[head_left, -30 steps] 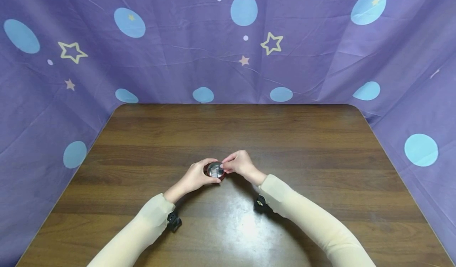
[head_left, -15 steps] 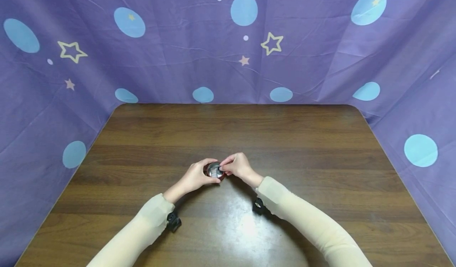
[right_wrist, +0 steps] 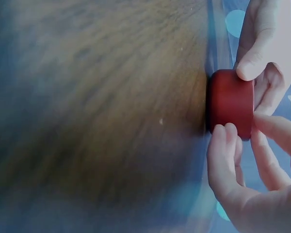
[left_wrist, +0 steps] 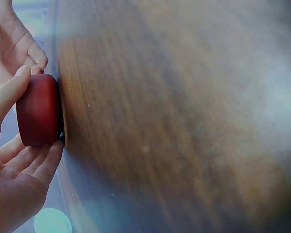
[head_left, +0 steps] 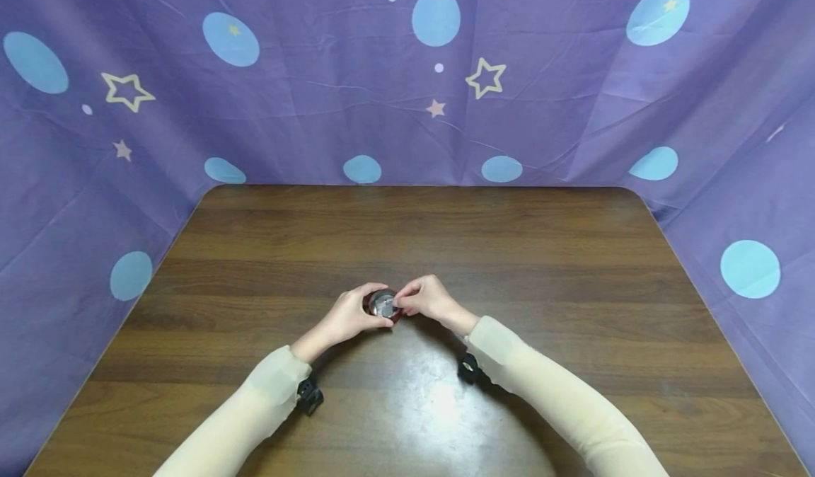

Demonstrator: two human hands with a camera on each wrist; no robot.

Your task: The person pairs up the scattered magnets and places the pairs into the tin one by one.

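Observation:
A low round object with a smooth red side and a shiny silver top [head_left: 384,306] stands on the table, near its middle. My left hand [head_left: 347,315] grips it from the left, thumb on the near side and fingers round the far side. From the right, my right hand [head_left: 429,298] has its curled fingers at the rim of the silver top. In the right wrist view, its fingertips touch the side and top edge of the red object [right_wrist: 231,103]. Whatever lies between the right thumb and forefinger is too small to make out.
The brown wooden table [head_left: 407,229] stretches around the hands, with a bright glare spot in front. A purple curtain [head_left: 356,95] with stars and blue ovals hangs behind and at both sides. A black wrist camera [head_left: 310,396] is strapped under the left sleeve.
My right hand has shifted slightly down at the rim, and the reflections on the silver top look different. The left hand and the red object stay in place.

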